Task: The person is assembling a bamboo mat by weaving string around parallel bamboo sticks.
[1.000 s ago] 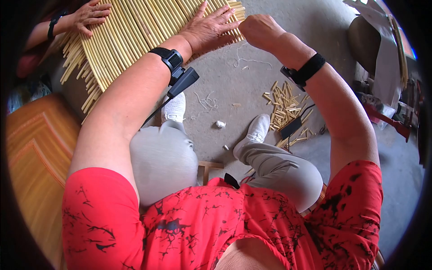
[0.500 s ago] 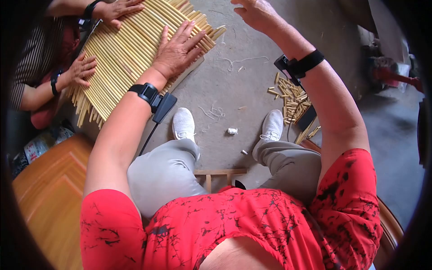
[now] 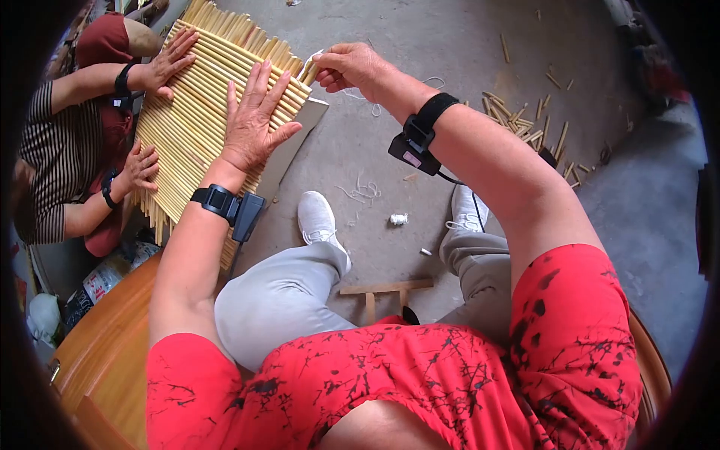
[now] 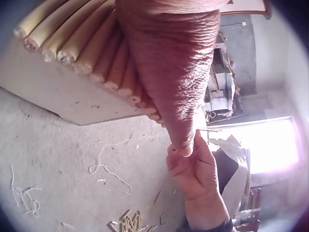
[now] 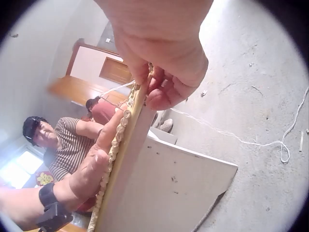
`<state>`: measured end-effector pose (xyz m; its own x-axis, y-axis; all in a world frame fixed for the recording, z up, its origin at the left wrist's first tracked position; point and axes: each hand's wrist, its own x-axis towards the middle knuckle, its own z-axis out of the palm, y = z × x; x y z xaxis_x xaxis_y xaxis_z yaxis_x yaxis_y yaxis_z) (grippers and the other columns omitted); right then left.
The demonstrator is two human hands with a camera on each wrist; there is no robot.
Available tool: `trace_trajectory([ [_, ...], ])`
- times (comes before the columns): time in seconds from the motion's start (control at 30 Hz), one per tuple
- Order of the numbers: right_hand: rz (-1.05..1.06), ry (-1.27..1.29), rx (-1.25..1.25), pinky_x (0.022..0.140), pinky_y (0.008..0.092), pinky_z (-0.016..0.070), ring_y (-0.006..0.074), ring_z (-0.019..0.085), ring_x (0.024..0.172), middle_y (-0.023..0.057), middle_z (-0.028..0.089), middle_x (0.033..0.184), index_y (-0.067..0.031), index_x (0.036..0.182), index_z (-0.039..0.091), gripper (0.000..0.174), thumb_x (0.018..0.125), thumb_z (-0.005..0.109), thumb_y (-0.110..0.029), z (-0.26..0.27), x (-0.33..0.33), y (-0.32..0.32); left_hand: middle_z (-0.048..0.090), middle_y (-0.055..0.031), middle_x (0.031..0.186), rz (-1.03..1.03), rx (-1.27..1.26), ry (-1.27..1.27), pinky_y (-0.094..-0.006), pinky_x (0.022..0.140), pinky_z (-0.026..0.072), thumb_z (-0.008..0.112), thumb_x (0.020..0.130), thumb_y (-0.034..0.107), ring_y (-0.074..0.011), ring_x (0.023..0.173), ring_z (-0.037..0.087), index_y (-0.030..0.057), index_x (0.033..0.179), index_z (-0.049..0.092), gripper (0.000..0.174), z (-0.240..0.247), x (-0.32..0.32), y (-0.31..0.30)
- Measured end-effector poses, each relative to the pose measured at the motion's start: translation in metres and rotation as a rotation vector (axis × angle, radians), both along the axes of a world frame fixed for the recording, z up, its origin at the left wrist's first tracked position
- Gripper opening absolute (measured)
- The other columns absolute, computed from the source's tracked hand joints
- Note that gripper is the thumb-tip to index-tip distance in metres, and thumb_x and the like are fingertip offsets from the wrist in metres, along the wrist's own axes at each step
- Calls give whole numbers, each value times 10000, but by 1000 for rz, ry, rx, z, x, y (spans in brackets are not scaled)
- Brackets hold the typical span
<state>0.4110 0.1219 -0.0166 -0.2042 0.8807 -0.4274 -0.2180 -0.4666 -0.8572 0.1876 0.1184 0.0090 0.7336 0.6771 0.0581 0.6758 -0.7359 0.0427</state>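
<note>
A mat of pale yellow stalks, set side by side over another layer, lies at the upper left of the head view. My left hand rests flat on it with the fingers spread. At the mat's right corner, my right hand has its thumb and fingers around the end of an edge stalk, in the right wrist view. White string runs by those fingertips, and more string trails over the floor. Another person's two hands press on the mat's far side.
A white board sticks out under the mat. On the floor lie a small white roll of string, loose string and several cut stalk pieces. A wooden bar is between my feet; an orange wooden panel stands at left.
My right hand has come back from the upper right to the mat's corner. My left hand stays flat on the mat. The head view has shifted, showing more of the other person.
</note>
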Motion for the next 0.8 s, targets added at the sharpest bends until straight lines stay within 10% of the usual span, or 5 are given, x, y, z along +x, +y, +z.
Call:
trace_trajectory([
  [0.47, 32, 24, -15, 621, 254, 526, 133, 590, 638, 72, 610, 757, 12, 900, 626, 314, 854, 579, -295, -3, 0, 0, 219, -66, 1446, 28, -33, -46, -553, 1049, 45, 486, 764, 613, -239, 1343, 177, 248, 1366, 325, 722, 5, 1, -5],
  [0.6, 262, -652, 101, 555, 268, 518, 144, 601, 601, 82, 617, 703, -41, 939, 642, 379, 875, 528, -397, 16, 14, 13, 207, -56, 1451, 49, -40, -66, -538, 1066, 52, 510, 738, 624, -211, 1345, 164, 299, 1361, 311, 731, 5, -2, -5],
  [0.67, 180, -1050, 601, 556, 293, 520, 180, 621, 606, 88, 638, 725, -81, 923, 639, 297, 867, 541, -355, 21, 13, 17, 208, -55, 1450, 47, -20, -45, -542, 1066, 50, 504, 740, 630, -208, 1346, 161, 304, 1363, 304, 730, 5, -1, -5],
  [0.8, 567, -1213, 997, 587, 346, 527, 270, 645, 714, 119, 652, 799, -75, 885, 598, 133, 844, 532, -182, 73, -19, -1, 219, -57, 1444, 39, 3, -95, -546, 1069, 42, 556, 704, 625, -210, 1345, 160, 315, 1355, 308, 762, 0, -3, -4],
])
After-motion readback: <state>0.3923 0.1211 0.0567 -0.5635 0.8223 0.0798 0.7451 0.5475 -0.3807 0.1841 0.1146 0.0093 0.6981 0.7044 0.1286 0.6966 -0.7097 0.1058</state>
